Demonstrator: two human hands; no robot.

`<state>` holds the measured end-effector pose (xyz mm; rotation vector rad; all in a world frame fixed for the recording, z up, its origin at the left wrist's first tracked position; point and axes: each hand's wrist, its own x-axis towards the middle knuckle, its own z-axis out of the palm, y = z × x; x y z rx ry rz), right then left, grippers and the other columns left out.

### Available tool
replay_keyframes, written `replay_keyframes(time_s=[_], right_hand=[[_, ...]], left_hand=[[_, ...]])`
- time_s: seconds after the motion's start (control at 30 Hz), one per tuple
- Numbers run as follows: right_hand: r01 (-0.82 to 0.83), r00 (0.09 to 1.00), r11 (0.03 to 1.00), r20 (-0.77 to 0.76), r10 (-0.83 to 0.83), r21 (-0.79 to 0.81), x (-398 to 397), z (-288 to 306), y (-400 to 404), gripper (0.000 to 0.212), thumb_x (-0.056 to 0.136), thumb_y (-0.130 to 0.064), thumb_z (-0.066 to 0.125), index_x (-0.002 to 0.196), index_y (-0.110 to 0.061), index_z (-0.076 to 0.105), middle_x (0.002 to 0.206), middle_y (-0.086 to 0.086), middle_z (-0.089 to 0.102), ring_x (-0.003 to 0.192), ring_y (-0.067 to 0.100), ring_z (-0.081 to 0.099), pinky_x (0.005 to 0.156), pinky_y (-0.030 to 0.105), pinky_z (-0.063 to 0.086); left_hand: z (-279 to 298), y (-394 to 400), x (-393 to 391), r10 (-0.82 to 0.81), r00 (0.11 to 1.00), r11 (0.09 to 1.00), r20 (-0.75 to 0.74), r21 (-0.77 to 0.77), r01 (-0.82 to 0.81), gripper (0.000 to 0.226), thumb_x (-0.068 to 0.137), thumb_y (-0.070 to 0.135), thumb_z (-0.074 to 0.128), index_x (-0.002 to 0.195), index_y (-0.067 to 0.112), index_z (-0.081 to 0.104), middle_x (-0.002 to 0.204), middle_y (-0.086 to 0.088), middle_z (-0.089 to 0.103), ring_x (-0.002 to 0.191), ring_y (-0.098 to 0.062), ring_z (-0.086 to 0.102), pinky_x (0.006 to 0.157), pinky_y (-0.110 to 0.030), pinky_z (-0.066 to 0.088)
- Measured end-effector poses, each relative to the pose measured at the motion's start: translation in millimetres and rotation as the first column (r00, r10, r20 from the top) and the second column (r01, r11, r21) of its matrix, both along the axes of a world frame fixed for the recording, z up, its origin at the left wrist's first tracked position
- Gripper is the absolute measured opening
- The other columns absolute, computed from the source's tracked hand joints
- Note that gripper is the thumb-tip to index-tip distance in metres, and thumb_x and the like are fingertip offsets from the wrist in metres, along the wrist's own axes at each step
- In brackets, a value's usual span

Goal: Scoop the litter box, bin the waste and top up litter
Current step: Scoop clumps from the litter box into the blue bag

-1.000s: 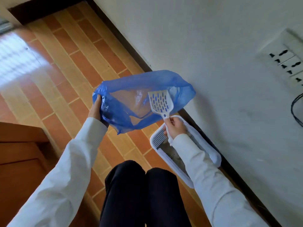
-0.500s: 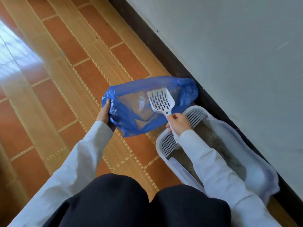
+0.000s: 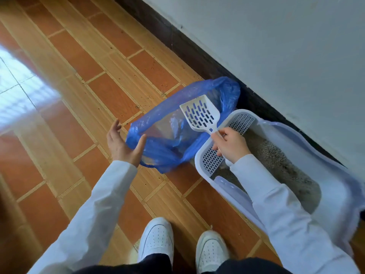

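Note:
A blue plastic bag (image 3: 158, 153) lies open-mouthed on the tiled floor beside a white litter box (image 3: 335, 196) that stands along the wall. Grey litter (image 3: 276, 163) fills the box, and a white grid step (image 3: 211, 160) sits at its near end. My right hand (image 3: 231, 144) grips the handle of a white slotted scoop (image 3: 200, 114), whose empty blade hangs over the bag's mouth. My left hand (image 3: 123, 144) is open, fingers spread, with the thumb touching the bag's left rim.
A dark skirting board (image 3: 189, 48) and a white wall (image 3: 276, 46) run diagonally behind the box. Scattered litter grains (image 3: 138, 105) dot the orange tiles. My white shoes (image 3: 156, 240) stand close below the bag.
My left hand has let go of the bag, which now rests on the floor. The view has dropped closer to the floor, showing more of the litter box.

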<state>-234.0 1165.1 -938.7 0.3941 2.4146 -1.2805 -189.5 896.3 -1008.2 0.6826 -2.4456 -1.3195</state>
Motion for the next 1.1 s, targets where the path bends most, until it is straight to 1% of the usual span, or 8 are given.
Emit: replay_keyframes(time_s=[0.13, 0.37, 0.5, 0.67, 0.77, 0.9, 1.0, 1.1], right_hand=[[-0.010, 0.999, 0.999, -0.043, 0.011, 0.034, 15.4, 5.4, 24.4, 0.014, 0.092, -0.032, 0.057, 0.088, -0.018, 0.058, 0.066, 0.002, 0.067, 0.044, 0.006, 0.053, 0.058, 0.029, 0.051], [0.091, 0.995, 0.993, -0.048, -0.088, 0.076, 54.6, 24.5, 83.9, 0.014, 0.092, -0.028, 0.056, 0.099, -0.017, 0.058, 0.069, 0.004, 0.068, 0.050, 0.014, 0.055, 0.059, 0.029, 0.044], [0.096, 0.995, 0.969, -0.005, -0.097, 0.229, 82.9, 40.0, 125.3, 0.012, 0.095, -0.031, 0.052, 0.102, -0.021, 0.053, 0.075, 0.005, 0.068, 0.054, 0.014, 0.056, 0.048, 0.018, 0.041], [0.079, 0.974, 0.899, 0.160, -0.162, 0.431, 115.3, 34.2, 169.6, 0.014, 0.095, -0.033, 0.051, 0.085, -0.023, 0.050, 0.079, 0.005, 0.064, 0.066, 0.022, 0.059, 0.069, 0.036, 0.052], [0.033, 0.950, 0.844, 0.244, -0.192, 0.535, 129.7, 33.2, 186.6, 0.023, 0.097, -0.031, 0.047, 0.075, -0.024, 0.042, 0.074, 0.001, 0.057, 0.067, 0.018, 0.056, 0.063, 0.031, 0.045], [-0.096, 0.912, 0.761, 0.364, -0.192, 0.641, 144.3, 38.2, 202.3, 0.016, 0.095, -0.030, 0.040, 0.080, -0.024, 0.041, 0.080, 0.001, 0.053, 0.074, 0.021, 0.055, 0.057, 0.028, 0.039], [-0.219, 0.864, 0.740, 0.478, -0.155, 0.637, 148.1, 41.6, 204.3, 0.019, 0.095, -0.031, 0.040, 0.078, -0.024, 0.041, 0.078, -0.001, 0.048, 0.078, 0.022, 0.052, 0.058, 0.029, 0.038], [-0.288, 0.832, 0.755, 0.545, -0.107, 0.589, 146.5, 34.8, 196.4, 0.012, 0.093, -0.030, 0.043, 0.092, -0.020, 0.050, 0.084, 0.000, 0.052, 0.080, 0.021, 0.056, 0.062, 0.029, 0.043]], left_hand=[[13.6, 5.2, 1.3, -0.321, 0.934, 0.876, -0.156, -0.424, 0.230, 0.054, 0.079, 0.025, 0.064, 0.128, 0.006, 0.051, 0.130, -0.015, 0.047, 0.124, -0.032, 0.043, 0.108, -0.040, 0.033], [32.4, 72.5, -5.8, -0.643, 0.766, 0.731, 0.010, -0.287, 0.618, 0.033, 0.086, 0.026, 0.052, 0.115, 0.016, 0.064, 0.113, -0.002, 0.064, 0.104, -0.022, 0.061, 0.089, -0.021, 0.041], [35.6, 110.8, -14.6, -0.770, 0.631, 0.589, 0.099, -0.270, 0.761, 0.040, 0.086, 0.034, 0.046, 0.118, 0.017, 0.063, 0.118, -0.002, 0.064, 0.108, -0.024, 0.060, 0.090, -0.032, 0.045], [34.6, 150.7, -24.0, -0.854, 0.499, 0.450, 0.146, -0.274, 0.850, 0.037, 0.087, 0.025, 0.051, 0.120, 0.014, 0.062, 0.123, -0.006, 0.062, 0.113, -0.029, 0.057, 0.095, -0.037, 0.043], [33.1, 171.6, -27.8, -0.890, 0.429, 0.369, 0.158, -0.307, 0.878, 0.038, 0.085, 0.020, 0.052, 0.119, 0.008, 0.063, 0.121, -0.011, 0.064, 0.112, -0.031, 0.059, 0.096, -0.039, 0.044], [29.0, 194.3, -30.2, -0.908, 0.379, 0.310, 0.177, -0.323, 0.894, 0.040, 0.086, 0.025, 0.048, 0.116, 0.004, 0.065, 0.118, -0.014, 0.065, 0.110, -0.033, 0.061, 0.094, -0.044, 0.047], [23.6, 205.9, -31.0, -0.918, 0.341, 0.258, 0.201, -0.350, 0.901, 0.043, 0.085, 0.027, 0.045, 0.115, 0.002, 0.065, 0.116, -0.016, 0.066, 0.107, -0.036, 0.061, 0.093, -0.050, 0.050], [17.2, 212.3, -29.7, -0.915, 0.332, 0.231, 0.228, -0.378, 0.897, 0.043, 0.085, 0.026, 0.045, 0.115, 0.002, 0.065, 0.115, -0.017, 0.066, 0.106, -0.037, 0.061, 0.091, -0.050, 0.049]])
